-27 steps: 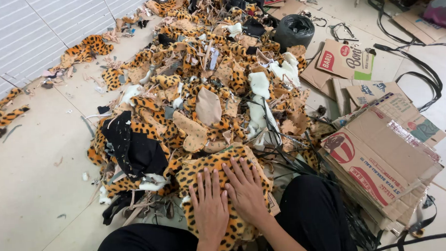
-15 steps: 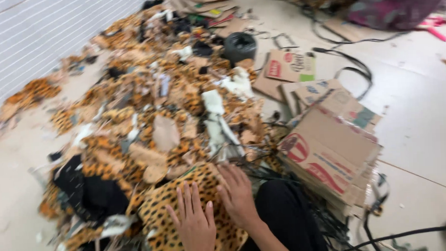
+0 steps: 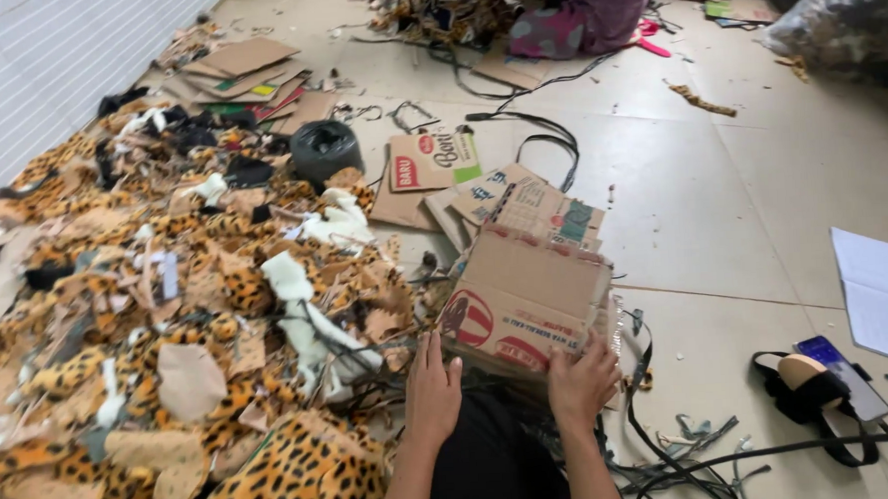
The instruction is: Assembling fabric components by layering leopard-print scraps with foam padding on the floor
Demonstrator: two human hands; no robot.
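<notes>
Sprawling across the floor on my left is a heap of leopard-print fabric scraps (image 3: 168,321). Just right of it I see a stack of flattened cardboard boxes (image 3: 526,296), lying directly ahead of my knees. My left hand (image 3: 432,392) rests at its near left corner, fingers together and extended. My right hand (image 3: 582,381) grips the near right edge, fingers curled over it.
</notes>
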